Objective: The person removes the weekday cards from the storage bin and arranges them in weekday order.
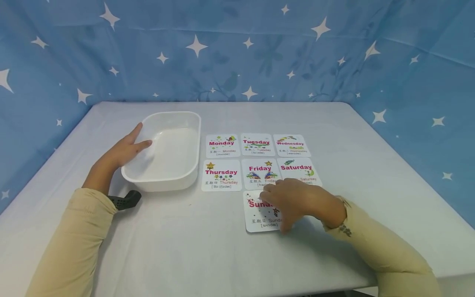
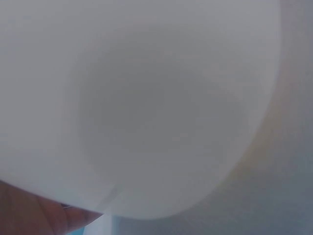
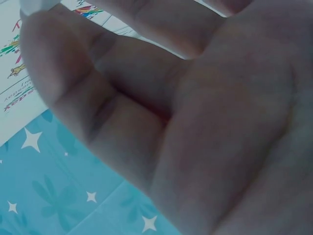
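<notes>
A shallow white plastic basin (image 1: 174,156) stands on the left of the table. My left hand (image 1: 124,152) grips its left rim, thumb over the inside and the other fingers outside. In the left wrist view the basin's pale wall (image 2: 161,117) fills most of the picture, with part of the hand (image 2: 34,213) at the lower left. My right hand (image 1: 297,200) is over the Sunday card (image 1: 261,218), fingers near its top edge and thumb at its bottom edge, covering its right side. The right wrist view shows bent fingers (image 3: 137,73) close up.
Above the Sunday card lie the Monday card (image 1: 222,150), Tuesday card (image 1: 258,150) and Wednesday card (image 1: 291,150) in one row. Below them are the Thursday card (image 1: 222,181), Friday card (image 1: 256,177) and Saturday card (image 1: 293,165). A starry blue curtain (image 1: 237,62) encloses the white-covered table (image 1: 178,247).
</notes>
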Available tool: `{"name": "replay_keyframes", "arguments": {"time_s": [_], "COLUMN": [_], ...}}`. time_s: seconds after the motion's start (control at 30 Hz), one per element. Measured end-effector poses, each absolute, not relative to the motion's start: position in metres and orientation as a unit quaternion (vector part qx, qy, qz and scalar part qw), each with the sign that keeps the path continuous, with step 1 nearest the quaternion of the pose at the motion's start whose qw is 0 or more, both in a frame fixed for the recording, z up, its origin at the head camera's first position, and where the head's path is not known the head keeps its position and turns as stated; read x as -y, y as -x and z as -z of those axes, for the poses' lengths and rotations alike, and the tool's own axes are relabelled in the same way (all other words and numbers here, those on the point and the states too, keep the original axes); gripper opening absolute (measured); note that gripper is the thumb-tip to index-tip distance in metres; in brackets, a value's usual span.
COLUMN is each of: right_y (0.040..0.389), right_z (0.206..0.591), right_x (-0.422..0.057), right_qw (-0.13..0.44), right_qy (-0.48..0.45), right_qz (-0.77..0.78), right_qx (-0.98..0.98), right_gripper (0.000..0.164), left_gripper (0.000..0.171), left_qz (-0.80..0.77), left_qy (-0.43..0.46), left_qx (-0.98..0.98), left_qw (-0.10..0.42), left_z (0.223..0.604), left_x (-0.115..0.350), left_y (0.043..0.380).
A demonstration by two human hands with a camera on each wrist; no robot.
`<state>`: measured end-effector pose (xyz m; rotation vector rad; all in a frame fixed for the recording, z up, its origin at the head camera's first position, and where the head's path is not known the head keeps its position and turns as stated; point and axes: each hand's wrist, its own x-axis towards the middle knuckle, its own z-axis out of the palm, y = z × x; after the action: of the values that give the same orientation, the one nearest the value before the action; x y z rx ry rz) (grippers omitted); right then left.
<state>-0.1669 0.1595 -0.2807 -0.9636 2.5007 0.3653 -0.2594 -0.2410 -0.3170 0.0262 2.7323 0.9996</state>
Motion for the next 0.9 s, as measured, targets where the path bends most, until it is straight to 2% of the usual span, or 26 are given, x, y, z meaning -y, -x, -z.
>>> {"name": "replay_keyframes", "arguments": {"time_s": [0.9], "right_y": [0.1669], "right_z": [0.2847], "right_x": [-0.1577], "right_qw": [0.216], "right_qy": [0.333], "right_qz": [-0.131], "right_qx": [-0.908], "right_gripper": [0.062], "left_gripper": [0.083], "left_qz": [-0.344], "left_qy": [-0.008], "left_qx": [-0.933], "left_qw": [0.108], "left_z": [0.3183], "left_x": [0.2404], "left_y": [0.2598]}}
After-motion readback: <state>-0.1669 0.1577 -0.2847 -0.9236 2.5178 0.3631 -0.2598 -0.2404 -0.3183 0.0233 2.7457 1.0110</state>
